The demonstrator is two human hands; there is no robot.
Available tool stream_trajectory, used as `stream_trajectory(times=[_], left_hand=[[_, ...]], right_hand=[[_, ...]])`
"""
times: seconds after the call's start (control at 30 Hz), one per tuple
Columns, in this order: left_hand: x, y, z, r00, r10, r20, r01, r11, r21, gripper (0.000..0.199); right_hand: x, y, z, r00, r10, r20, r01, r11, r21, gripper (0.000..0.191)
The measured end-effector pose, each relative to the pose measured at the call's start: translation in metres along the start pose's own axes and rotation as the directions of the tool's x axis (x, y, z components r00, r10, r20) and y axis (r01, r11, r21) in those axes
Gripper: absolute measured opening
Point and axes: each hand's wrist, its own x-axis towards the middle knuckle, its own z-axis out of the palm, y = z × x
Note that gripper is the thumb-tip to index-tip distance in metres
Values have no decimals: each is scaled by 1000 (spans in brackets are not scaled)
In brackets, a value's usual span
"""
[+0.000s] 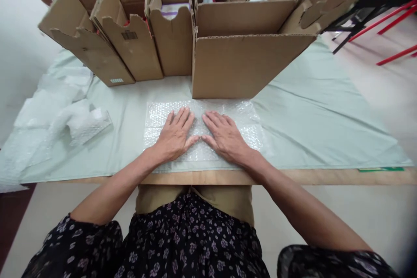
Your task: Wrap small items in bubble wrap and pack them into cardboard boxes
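A clear sheet of bubble wrap (257, 132) lies flat on the cloth-covered table in front of me. My left hand (176, 132) rests palm down on its left half, fingers stretched out. On the right half my right hand (224, 135) lies flat as well, fingers extended. The two thumbs point toward each other with a narrow gap between their tips. Neither hand grips anything. Parts of the sheet are hidden under the hands.
Cardboard holders (228, 65) stand in a row behind the sheet, several with items inside. Crumpled bubble wrap (87, 124) is piled at the left. A pale green cloth (312, 126) covers the wooden table (293, 177). Red-and-black furniture legs (368, 26) stand at the far right.
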Motion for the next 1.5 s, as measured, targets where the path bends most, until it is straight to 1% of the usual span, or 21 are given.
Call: stream_trajectory(times=[0.07, 0.13, 0.23, 0.33, 0.4, 0.47, 0.57, 0.67, 0.77, 0.87, 0.97, 1.0, 1.03, 1.07, 1.1, 1.17, 1.2, 1.23, 1.3, 1.43, 1.5], left_hand=[[-1, -5, 2, 995, -29, 95, 27, 999, 28, 75], [-10, -16, 0, 989, -96, 115, 89, 994, 65, 75], [-30, -32, -6, 978, -191, 85, 182, 978, 102, 74], [-51, -41, -10, 972, -228, 54, 223, 970, 96, 71], [-64, -41, -10, 972, -233, 17, 231, 970, 73, 70], [-75, -39, -10, 975, -219, -29, 220, 974, 47, 67], [-84, -35, -8, 979, -185, -86, 187, 982, 11, 62], [-85, -35, -6, 975, -192, -112, 190, 981, -31, 60], [-86, -38, -7, 974, -198, -108, 189, 978, -83, 61], [-94, -43, -16, 983, -164, -80, 149, 975, -165, 63], [-106, -44, -33, 995, -103, -11, 97, 959, -266, 66], [-110, -43, -38, 996, -91, 15, 92, 954, -286, 68], [-114, -42, -41, 996, -86, 36, 93, 952, -292, 70], [-116, -40, -44, 995, -86, 51, 97, 954, -284, 72], [-118, -38, -44, 995, -87, 55, 98, 960, -264, 74], [-120, -36, -40, 997, -70, 44, 78, 976, -205, 77], [-120, -35, -37, 998, -56, 37, 61, 983, -171, 77], [-119, -35, -34, 999, -42, 27, 46, 989, -140, 76], [-119, -36, -28, 1000, -29, 11, 30, 995, -91, 75], [-118, -39, -25, 999, -34, -13, 33, 998, -58, 73], [-119, -40, -24, 999, -30, -20, 29, 998, -55, 73]], right_hand=[[-1, 2, 7, 999, 12, 43, -11, 1000, -14, 66], [-11, 20, 8, 997, 81, 18, -80, 996, -25, 66], [-43, 62, 3, 973, 218, -68, -220, 975, -12, 60], [-85, 103, -7, 926, 339, -164, -340, 940, 22, 53], [-113, 120, -13, 902, 365, -231, -365, 930, 44, 48], [-132, 127, -16, 906, 335, -259, -331, 942, 59, 45], [-139, 121, -17, 944, 243, -224, -229, 970, 87, 44], [-122, 107, -14, 972, 157, -175, -136, 982, 129, 44], [-103, 95, -12, 974, 115, -196, -70, 973, 220, 37], [-97, 86, -14, 945, 181, -272, -69, 924, 377, 29], [-103, 82, -24, 900, 310, -307, -113, 845, 523, 25], [-106, 81, -27, 893, 328, -310, -118, 832, 542, 24], [-110, 80, -31, 898, 319, -302, -115, 834, 540, 22], [-114, 79, -33, 917, 283, -281, -105, 851, 515, 20], [-117, 77, -35, 943, 221, -250, -82, 879, 469, 24], [-124, 73, -36, 982, 73, -173, -10, 940, 340, 41], [-128, 71, -35, 990, 14, -143, 25, 962, 271, 43], [-130, 70, -34, 991, -24, -133, 52, 976, 211, 40], [-135, 69, -31, 988, -53, -147, 73, 988, 139, 35], [-138, 78, -26, 985, -32, -168, 49, 994, 100, 44], [-136, 84, -23, 983, -9, -184, 27, 995, 95, 41]])
